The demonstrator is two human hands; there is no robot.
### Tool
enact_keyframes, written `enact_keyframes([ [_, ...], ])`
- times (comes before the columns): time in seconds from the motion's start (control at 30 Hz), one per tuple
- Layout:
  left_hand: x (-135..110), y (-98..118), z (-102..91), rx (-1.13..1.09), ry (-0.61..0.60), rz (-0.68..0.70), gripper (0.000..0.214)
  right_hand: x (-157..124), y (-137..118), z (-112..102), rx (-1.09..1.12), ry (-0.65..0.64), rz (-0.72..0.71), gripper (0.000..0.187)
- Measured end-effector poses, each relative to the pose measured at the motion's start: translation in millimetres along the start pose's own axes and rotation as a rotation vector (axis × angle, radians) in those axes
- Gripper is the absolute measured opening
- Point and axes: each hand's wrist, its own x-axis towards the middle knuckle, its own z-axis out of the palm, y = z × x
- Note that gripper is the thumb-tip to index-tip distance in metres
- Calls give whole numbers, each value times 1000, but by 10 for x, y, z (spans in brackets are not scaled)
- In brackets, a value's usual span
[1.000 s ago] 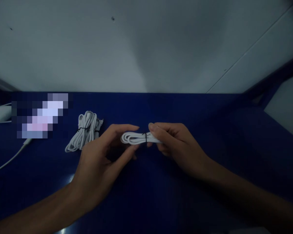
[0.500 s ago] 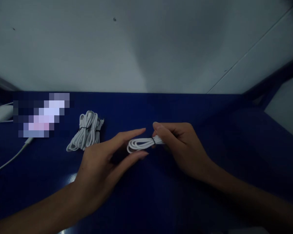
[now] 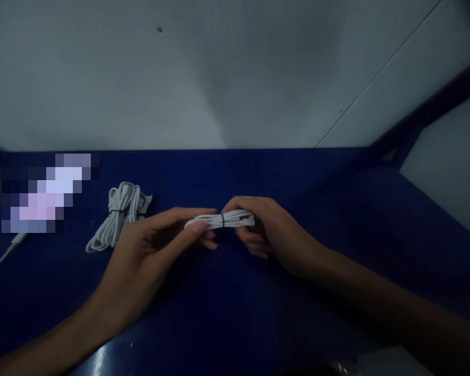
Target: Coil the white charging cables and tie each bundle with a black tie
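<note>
A white cable (image 3: 238,216), coiled into a flat bundle with a black tie round its middle, is held level above the blue table (image 3: 227,313). Its looped left end is pinched by my left hand (image 3: 152,245), thumb on the near side. Around the right end curl the fingers of my right hand (image 3: 276,230), and a white plug end shows there against the palm. My right thumb is hidden. More white cable bundles (image 3: 115,222), bound with black ties, lie on the table just beyond my left hand.
At the far left is a pixelated, bright patch (image 3: 50,193) with a white cord (image 3: 3,258) leading from it. A pale wall panel (image 3: 172,94) rises behind the table. Something pale (image 3: 391,361) shows at the lower right edge.
My left fingers, apart around the loops before, have closed on the bundle's left end. My right hand has shifted its grip, baring the tie and plug end. The view has turned slightly right.
</note>
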Motion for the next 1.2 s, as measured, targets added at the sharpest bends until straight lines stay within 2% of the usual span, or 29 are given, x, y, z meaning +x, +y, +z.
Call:
enact_keyframes([
  [0.1, 31, -7, -5, -76, 32, -50, 20, 7, -7, 13, 50, 1, 28, 34],
  [0.2, 22, 21, 10, -43, 75, -27, 25, 15, -23, 26, 107, 19, 59, 30],
  [0.4, -37, 62, 50, -4, 215, 61, 7, -3, -37, 39, 158, 8, 79, 35],
  [0.8, 22, 68, 5, 40, 196, 21, 6, -40, -32, 48, 207, -22, 137, 34],
  [1.0, 7, 56, -19, 119, 166, 40, 3, -23, -20, 30, 245, -91, 133, 35],
  [1.1, -27, 8, -8, 268, 139, 153, 2, -23, 2, 17, 273, -131, 128, 38],
  [1.2, -60, -66, 10, 548, 139, 382, 7, -35, 36, 3, 291, -158, 130, 40],
])
